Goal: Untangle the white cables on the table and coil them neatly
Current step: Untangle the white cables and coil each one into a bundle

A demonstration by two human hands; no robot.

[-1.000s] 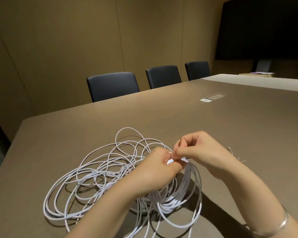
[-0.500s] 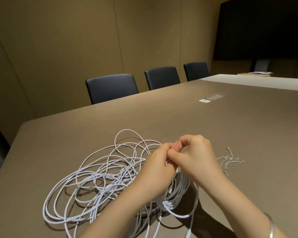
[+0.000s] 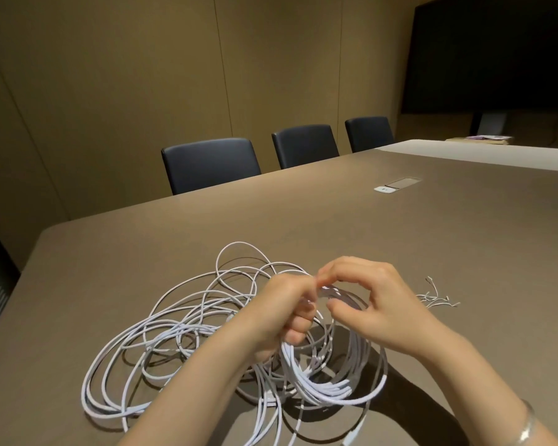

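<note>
Here the left hand (image 3: 281, 313) grips a coiled bundle of cables (image 3: 329, 358). The right hand (image 3: 368, 304) pinches its top strands above the table (image 3: 335, 226).

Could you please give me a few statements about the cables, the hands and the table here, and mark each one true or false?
1. The left hand grips a bundle of coiled white cable loops. True.
2. The right hand lies flat on the table, away from the cables. False: it is raised by the left hand, its fingers curled at the top of the coil.
3. A loose tangle of white cable is spread on the table to the left of the hands. True.
4. Five chairs stand along the far edge of the table. False: three dark chairs show.
5. A few thin twist ties lie on the table right of the hands. True.
</note>
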